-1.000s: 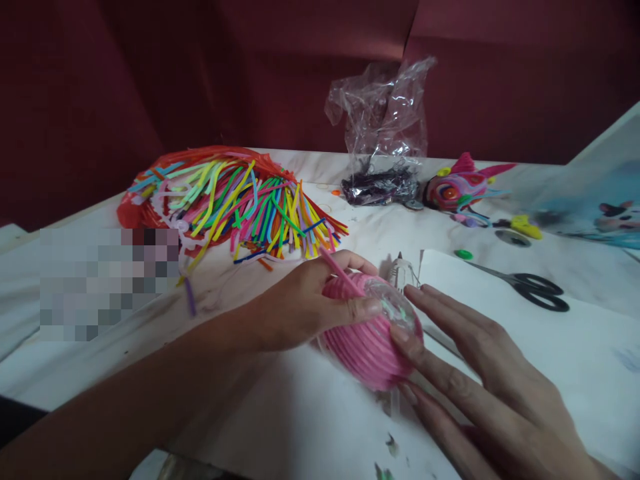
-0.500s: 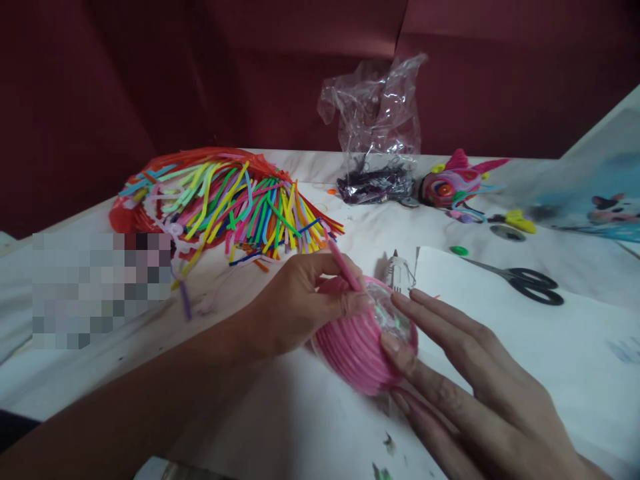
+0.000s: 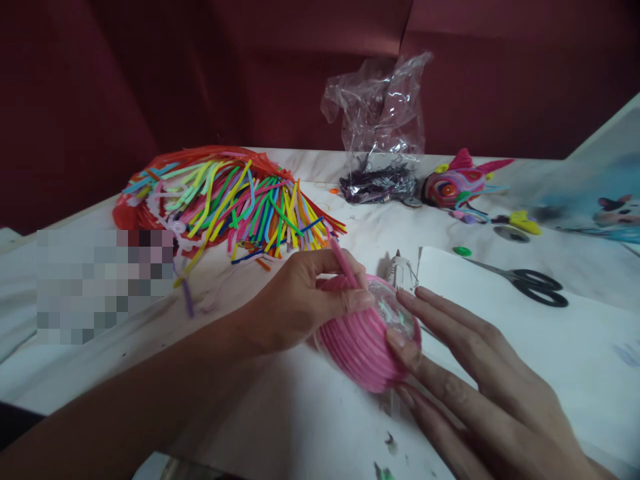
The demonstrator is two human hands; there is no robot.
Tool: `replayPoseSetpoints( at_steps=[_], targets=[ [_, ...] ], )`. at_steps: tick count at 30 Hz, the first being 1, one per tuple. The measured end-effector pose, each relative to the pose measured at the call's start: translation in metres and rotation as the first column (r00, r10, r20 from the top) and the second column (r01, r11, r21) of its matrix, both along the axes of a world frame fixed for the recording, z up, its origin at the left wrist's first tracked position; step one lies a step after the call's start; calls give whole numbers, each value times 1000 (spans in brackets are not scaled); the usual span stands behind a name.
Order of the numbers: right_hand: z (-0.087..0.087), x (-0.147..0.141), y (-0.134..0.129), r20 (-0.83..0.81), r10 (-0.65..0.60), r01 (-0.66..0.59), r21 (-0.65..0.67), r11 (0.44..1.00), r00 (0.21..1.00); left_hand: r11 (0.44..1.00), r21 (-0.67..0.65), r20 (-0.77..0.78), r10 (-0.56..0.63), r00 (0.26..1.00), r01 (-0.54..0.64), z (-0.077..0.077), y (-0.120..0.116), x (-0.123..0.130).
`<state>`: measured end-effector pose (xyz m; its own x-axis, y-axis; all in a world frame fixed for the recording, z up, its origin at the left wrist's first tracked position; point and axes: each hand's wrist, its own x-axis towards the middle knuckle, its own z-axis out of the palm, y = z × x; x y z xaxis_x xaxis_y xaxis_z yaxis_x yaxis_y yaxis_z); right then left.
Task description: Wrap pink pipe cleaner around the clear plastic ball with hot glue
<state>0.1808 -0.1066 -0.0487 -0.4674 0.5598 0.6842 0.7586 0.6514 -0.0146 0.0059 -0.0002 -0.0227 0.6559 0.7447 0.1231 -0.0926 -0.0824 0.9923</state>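
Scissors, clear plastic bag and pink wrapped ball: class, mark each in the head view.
scissors (image 3: pixel 539 288), head view, on the black handle loops.
clear plastic bag (image 3: pixel 379 113), head view, on its crumpled upper part.
pink wrapped ball (image 3: pixel 357 347), head view, on the pink coils.

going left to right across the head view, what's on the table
pile of coloured pipe cleaners → left hand → pink wrapped ball → right hand → black scissors
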Motion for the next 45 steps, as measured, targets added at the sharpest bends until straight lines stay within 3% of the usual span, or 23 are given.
replayPoseSetpoints(
  at_steps=[14, 22, 27, 30, 32, 36, 38, 45],
  targets=[
    [2, -1, 2, 1, 11, -11, -25, 1000, 1000, 995, -48, -81, -86, 993, 83, 5, 3, -2],
    [6, 3, 0, -14, 32, -33, -71, 997, 999, 996, 52, -108, -66, 992, 72, 2, 5, -2],
    [5, 1, -1, -29, 13, -15, -40, 999, 999, 969, -231, -98, -113, 989, 88, -7, 0, 5],
    [6, -1, -2, -44, 7, -8, -33, 999, 999, 952, -293, -77, -115, 990, 88, -9, -1, 7],
    [7, -1, -3, -62, 15, -17, -33, 999, 998, 949, -289, -58, -146, 988, 123, -8, -1, 5],
    [8, -1, -4, -64, 6, -9, -39, 999, 998, 909, -227, -40, -366, 930, 349, -3, 1, -1],
    [8, -1, -4, -63, -2, -2, -50, 999, 998, 896, -178, -54, -422, 905, 407, -1, 1, -3],
    [5, -2, -4, -92, 26, -30, -47, 998, 995, 952, -119, -141, -298, 944, 283, -2, -1, -2]
  ],
)
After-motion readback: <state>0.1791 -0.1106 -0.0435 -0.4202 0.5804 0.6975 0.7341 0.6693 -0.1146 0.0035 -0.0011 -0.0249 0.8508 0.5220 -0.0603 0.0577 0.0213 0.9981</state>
